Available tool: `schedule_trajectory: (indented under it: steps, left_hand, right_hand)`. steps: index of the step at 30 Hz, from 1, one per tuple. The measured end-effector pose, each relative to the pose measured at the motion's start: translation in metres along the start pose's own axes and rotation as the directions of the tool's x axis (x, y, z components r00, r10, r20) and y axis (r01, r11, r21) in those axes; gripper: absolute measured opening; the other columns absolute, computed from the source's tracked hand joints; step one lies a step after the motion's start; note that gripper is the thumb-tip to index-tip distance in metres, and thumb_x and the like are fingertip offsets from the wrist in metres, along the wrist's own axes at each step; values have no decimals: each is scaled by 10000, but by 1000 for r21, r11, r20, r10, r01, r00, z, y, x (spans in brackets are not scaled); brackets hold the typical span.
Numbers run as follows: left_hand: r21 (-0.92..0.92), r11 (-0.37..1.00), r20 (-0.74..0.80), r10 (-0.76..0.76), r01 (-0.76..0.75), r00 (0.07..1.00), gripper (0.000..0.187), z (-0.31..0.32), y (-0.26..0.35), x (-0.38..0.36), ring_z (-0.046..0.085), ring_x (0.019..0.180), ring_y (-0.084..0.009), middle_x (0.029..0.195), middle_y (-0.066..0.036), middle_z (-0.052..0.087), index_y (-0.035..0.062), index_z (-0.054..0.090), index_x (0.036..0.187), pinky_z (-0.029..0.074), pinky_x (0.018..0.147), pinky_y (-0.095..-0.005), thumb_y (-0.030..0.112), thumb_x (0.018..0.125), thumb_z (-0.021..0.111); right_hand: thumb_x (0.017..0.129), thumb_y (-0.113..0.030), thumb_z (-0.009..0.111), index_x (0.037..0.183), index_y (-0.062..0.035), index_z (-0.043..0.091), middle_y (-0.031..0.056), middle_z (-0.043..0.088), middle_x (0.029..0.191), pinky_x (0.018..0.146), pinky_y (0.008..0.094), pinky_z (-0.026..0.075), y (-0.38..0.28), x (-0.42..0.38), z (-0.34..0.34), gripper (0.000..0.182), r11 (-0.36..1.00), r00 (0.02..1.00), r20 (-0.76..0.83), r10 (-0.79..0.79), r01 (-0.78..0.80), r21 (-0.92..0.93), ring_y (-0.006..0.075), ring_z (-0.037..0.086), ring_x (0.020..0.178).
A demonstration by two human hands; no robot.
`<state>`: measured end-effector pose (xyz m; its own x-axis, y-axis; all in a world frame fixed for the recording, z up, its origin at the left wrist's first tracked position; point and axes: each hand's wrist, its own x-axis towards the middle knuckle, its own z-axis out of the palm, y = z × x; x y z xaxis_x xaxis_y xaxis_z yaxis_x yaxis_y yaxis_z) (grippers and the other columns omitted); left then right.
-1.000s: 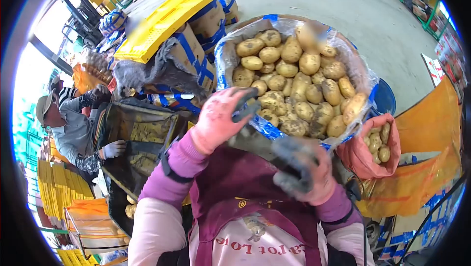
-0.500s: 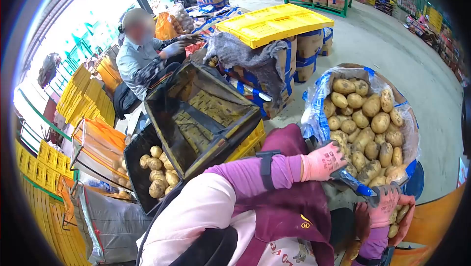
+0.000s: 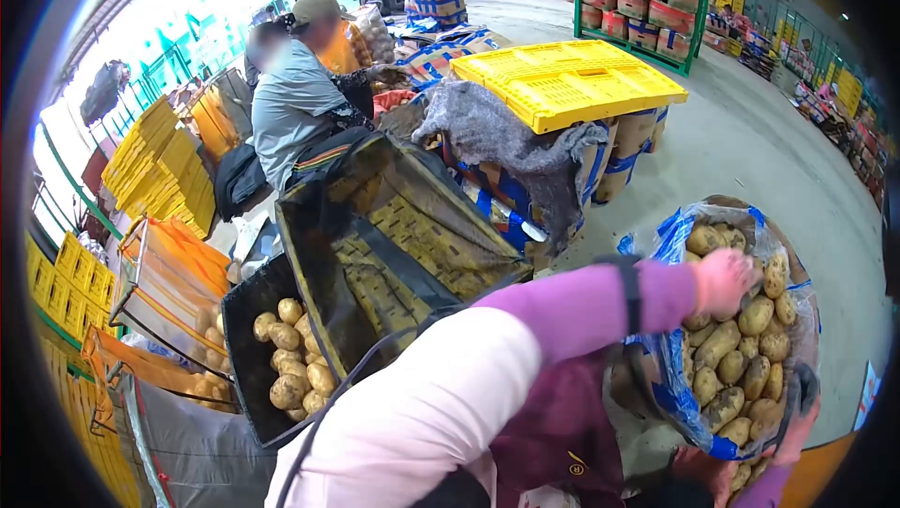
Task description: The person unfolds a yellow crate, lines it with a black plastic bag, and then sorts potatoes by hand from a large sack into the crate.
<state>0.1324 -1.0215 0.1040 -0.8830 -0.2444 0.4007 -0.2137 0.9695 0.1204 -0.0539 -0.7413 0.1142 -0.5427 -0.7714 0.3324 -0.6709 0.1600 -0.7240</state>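
Note:
A round container [image 3: 795, 274], lined with clear plastic and blue tape, is full of potatoes [image 3: 720, 347] and stands at my right. My left hand [image 3: 724, 281], in a pink glove, lies over the upper potatoes; motion blurs its fingers, so their grip does not show. At the container's lower right edge is my right hand [image 3: 797, 419], also gloved in pink with dark fingertips. It is blurred and partly cut by the dark lens border. A few more potatoes [image 3: 741, 477] show below that rim, beside a reddish piece of material.
A dark-lined crate [image 3: 314, 227] stands tilted at my left, beside a black bin [image 3: 246, 358] holding potatoes. Behind are taped boxes under a yellow crate [image 3: 572, 77] and a grey cloth [image 3: 511, 124]. Two people [image 3: 295, 105] are at the upper left.
My left hand has left the container's near rim and moved up over the potatoes. My right hand has shifted right along the edge. The view has turned, and a second person now shows.

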Motion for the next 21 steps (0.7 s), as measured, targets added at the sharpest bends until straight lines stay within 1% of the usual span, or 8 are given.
schedule_trajectory:
  steps: [1, 3, 4, 7, 9, 13, 19, 21]
  left_hand:
    - [-9, 996, 281, -83, 89, 956, 362, -3, -18, 33, 621, 1014, -280, 1055, -138, 675, 93, 665, 1146, 500, 854, -385, 214, 812, 596]
    - [571, 814, 214, -24, -106, 977, 215, 66, -61, 60, 655, 998, -245, 1038, -90, 706, 118, 752, 945, 513, 773, -343, 230, 826, 612]
    - [523, 852, 260, -195, 32, 946, 296, 110, -80, 83, 621, 1116, -247, 1105, -16, 709, 152, 741, 1088, 465, 869, -500, 270, 839, 631]
    - [586, 810, 288, -195, -12, 937, 261, 75, -83, 76, 656, 1020, -215, 993, -62, 723, 123, 753, 1011, 506, 780, -339, 226, 798, 643]
    - [398, 917, 473, -210, 5, 856, 278, 53, -88, 79, 666, 1004, -233, 1009, -76, 723, 124, 757, 992, 513, 795, -350, 240, 750, 683]
    - [318, 948, 587, -215, 22, 781, 318, 72, -103, 93, 679, 971, -265, 1000, -90, 725, 113, 757, 976, 525, 802, -372, 256, 696, 710]
    - [361, 927, 564, -302, 100, 769, 437, 34, -73, 91, 655, 1054, -266, 1090, -125, 693, 68, 710, 1085, 521, 848, -366, 282, 705, 703]
    - [23, 919, 377, -373, 394, 848, 688, 1, -40, 76, 596, 1157, -281, 1245, -172, 613, 32, 551, 1298, 471, 962, -349, 352, 719, 739]
  right_hand:
    - [956, -159, 564, 1219, 44, 568, 172, 615, 1180, 982, 365, 415, 2, 8, 8, 332, 1000, 1000, -1, -7, 7, -18, 268, 569, 1095]
    - [953, -127, 580, 1311, 44, 516, 177, 573, 1294, 1039, 359, 384, 1, 32, 26, 401, 992, 998, 51, -46, 40, 116, 251, 530, 1190]
    - [937, -95, 590, 1314, 46, 512, 174, 560, 1326, 1046, 358, 376, -6, 34, 34, 410, 995, 995, 32, -90, 89, 44, 263, 525, 1209]
    - [893, -81, 624, 1262, 46, 552, 184, 610, 1242, 977, 358, 438, 18, 36, 51, 396, 993, 989, 138, -46, 61, -106, 267, 584, 1134]
    - [911, -110, 625, 1213, 56, 576, 167, 637, 1143, 918, 367, 472, 12, 33, 49, 348, 978, 943, 330, -30, 97, -187, 260, 608, 1038]
    - [894, -92, 650, 1197, 59, 581, 162, 646, 1112, 902, 351, 485, 5, 24, 51, 345, 997, 976, 210, -48, 35, 68, 244, 616, 1021]
    - [896, -78, 653, 1233, 52, 565, 162, 638, 1128, 915, 345, 489, 0, 24, 48, 372, 979, 969, 249, -9, -42, 202, 214, 615, 1025]
    - [943, -176, 616, 1320, 34, 508, 160, 607, 1196, 882, 330, 502, 2, 25, 48, 445, 985, 953, 303, -16, -36, 168, 210, 618, 1009]
